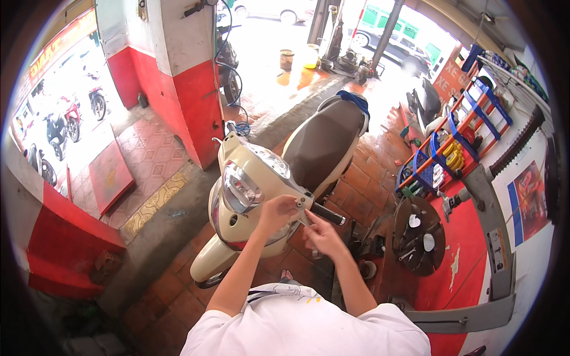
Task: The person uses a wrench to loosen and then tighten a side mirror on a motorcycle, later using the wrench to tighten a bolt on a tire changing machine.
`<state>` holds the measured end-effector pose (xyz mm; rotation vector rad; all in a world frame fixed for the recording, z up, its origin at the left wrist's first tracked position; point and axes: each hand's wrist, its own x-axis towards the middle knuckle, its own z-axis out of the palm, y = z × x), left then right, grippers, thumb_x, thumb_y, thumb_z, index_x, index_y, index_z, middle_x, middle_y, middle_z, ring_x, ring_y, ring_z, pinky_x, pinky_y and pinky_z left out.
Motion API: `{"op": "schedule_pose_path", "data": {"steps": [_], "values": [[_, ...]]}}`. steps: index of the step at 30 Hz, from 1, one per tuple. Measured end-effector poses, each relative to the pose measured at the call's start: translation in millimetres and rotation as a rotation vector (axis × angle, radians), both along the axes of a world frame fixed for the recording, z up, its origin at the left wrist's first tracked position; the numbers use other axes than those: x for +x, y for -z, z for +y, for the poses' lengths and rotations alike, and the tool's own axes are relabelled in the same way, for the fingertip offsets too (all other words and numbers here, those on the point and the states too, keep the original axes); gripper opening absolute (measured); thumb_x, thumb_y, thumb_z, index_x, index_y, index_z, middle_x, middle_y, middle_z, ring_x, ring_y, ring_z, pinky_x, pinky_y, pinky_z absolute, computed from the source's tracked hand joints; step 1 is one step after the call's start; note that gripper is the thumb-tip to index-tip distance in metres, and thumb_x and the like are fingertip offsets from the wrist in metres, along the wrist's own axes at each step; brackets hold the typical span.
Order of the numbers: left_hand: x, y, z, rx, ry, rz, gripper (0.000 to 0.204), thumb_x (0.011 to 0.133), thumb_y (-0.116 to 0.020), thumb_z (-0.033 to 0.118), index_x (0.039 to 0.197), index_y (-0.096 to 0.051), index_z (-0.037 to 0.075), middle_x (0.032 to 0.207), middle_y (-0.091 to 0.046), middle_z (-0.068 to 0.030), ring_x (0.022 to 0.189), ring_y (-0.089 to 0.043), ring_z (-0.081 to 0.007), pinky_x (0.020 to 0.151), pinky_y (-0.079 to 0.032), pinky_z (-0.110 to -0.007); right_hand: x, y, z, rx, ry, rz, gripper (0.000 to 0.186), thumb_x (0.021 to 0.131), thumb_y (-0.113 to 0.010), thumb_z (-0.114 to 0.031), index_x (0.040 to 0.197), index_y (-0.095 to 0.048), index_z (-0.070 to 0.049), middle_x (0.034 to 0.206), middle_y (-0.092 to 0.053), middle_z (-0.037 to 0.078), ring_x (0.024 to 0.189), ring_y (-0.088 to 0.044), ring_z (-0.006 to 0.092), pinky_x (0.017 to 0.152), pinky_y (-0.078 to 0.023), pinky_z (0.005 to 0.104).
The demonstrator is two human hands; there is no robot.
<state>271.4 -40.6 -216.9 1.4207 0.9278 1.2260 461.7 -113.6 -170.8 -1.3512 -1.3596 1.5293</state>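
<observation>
A cream scooter [255, 157] with a dark brown seat [323, 139] stands in front of me, its front end toward me. Both my hands are at the handlebar end on its right side in the picture. My left hand [278, 215] is closed against the silver lever mount [302, 203], and what its fingers hold is hidden. Just beside it, my right hand [325, 238] has its fingers bent around the brake lever, which they mostly cover. The black handlebar grip [328, 214] sticks out past my hands, touched by neither.
At right, an orange and blue rack [442, 148] holds bottles and supplies along the wall. Below it, a round dark tray [418, 237] carries small parts and a wrench. A red and white pillar [178, 89] rises at left. A blue hose [240, 127] hangs beside it.
</observation>
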Motion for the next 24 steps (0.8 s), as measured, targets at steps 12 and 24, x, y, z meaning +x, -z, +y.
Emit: {"op": "schedule_pose_path", "data": {"steps": [12, 24], "values": [[2, 1, 3, 0.023, 0.035, 0.029, 0.041, 0.078, -0.071, -0.013, 0.116, -0.066, -0.001, 0.109, -0.072, -0.0097, 0.106, -0.068, -0.0155, 0.094, -0.055, -0.029, 37, 10, 8, 0.029, -0.048, 0.172, 0.06, 0.092, -0.043, 0.009, 0.149, -0.051, -0.01, 0.071, -0.046, -0.002, 0.056, -0.038, 0.0066, 0.051, -0.037, 0.0219], [2, 1, 3, 0.041, 0.029, 0.047, 0.036, 0.082, -0.072, -0.01, 0.116, -0.066, -0.001, 0.108, -0.073, -0.0093, 0.104, -0.069, -0.015, 0.094, -0.055, -0.029, 76, -1, 72, -0.048, -0.378, 0.034, 0.052, 0.099, -0.048, 0.001, 0.146, -0.055, -0.019, 0.068, -0.043, -0.006, 0.057, -0.033, 0.0051, 0.051, -0.034, 0.0216]]}}
